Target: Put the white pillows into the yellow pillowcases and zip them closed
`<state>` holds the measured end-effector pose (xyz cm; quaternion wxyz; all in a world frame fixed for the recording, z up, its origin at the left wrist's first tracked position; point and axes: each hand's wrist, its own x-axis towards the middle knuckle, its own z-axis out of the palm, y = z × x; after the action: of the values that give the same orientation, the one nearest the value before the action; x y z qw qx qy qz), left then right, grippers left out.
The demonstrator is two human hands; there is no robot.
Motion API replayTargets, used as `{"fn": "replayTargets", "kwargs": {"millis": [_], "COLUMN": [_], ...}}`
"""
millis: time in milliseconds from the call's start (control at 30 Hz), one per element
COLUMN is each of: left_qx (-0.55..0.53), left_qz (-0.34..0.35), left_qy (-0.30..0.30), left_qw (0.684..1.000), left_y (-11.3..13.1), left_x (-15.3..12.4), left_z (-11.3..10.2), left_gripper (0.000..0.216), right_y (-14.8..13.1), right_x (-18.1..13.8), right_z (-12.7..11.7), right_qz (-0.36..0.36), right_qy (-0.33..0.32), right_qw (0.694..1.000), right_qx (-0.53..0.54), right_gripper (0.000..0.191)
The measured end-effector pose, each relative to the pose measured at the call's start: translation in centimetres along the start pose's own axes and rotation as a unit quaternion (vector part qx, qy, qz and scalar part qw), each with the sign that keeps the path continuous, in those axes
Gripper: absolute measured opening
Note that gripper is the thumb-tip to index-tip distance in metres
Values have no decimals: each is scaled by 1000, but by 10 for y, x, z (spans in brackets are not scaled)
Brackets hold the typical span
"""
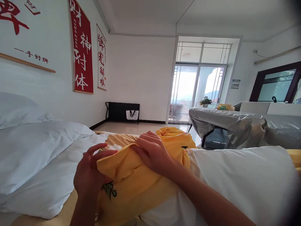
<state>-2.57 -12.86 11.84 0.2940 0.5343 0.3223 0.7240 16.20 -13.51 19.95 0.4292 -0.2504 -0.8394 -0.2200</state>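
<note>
Where both forearms come in from the lower edge, a yellow cloth [131, 182] is held bunched between the two hands, and it lies on the bed directly in front of the person, between two white masses of bedding. The left hand [89, 177] is set at the cloth's left end, its fingers [103, 150] curled round a folded edge that is pinched against the thumb. The right hand [154, 155] is laid palm down on top of the cloth, its fingers bent and closed on a raised fold just beside the left fingertips. A dark leaf print [110, 190] is seen on the cloth below the left hand. A white duvet [35, 157] is spread to the left, touching the cloth, with a pillow [16, 110] behind it against the wall. A second white cover [235, 182] is draped to the right, under the right forearm. Beyond the bed, a table [230, 122] wrapped in grey sheeting is placed at the right, and a yellow pack [225, 107] is set on its far side. A black rack [122, 110] with a white bag [132, 115] is stood against the far wall. A red banner [81, 47] is hung on the left wall. A plant [205, 101] is seen by the glass door [185, 91] at the back.
</note>
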Motion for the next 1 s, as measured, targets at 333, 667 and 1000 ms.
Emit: {"fn": "replayTargets", "kwargs": {"millis": [333,667,1000], "left_qx": [109,19,-28], "left_qz": [132,18,-21], "left_qy": [-178,-139,-148], "left_qw": [969,990,988], "left_y": [-4,-6,-10], "left_x": [16,13,15], "left_z": [-13,3,-8], "left_gripper": [21,9,14], "right_y": [-37,-44,-51], "right_x": [-37,-34,-43], "right_z": [3,55,69], "right_qz": [-19,56,61], "right_qy": [192,90,234], "right_qw": [974,985,968], "right_qx": [-120,-139,-72], "right_gripper": [16,14,15]}}
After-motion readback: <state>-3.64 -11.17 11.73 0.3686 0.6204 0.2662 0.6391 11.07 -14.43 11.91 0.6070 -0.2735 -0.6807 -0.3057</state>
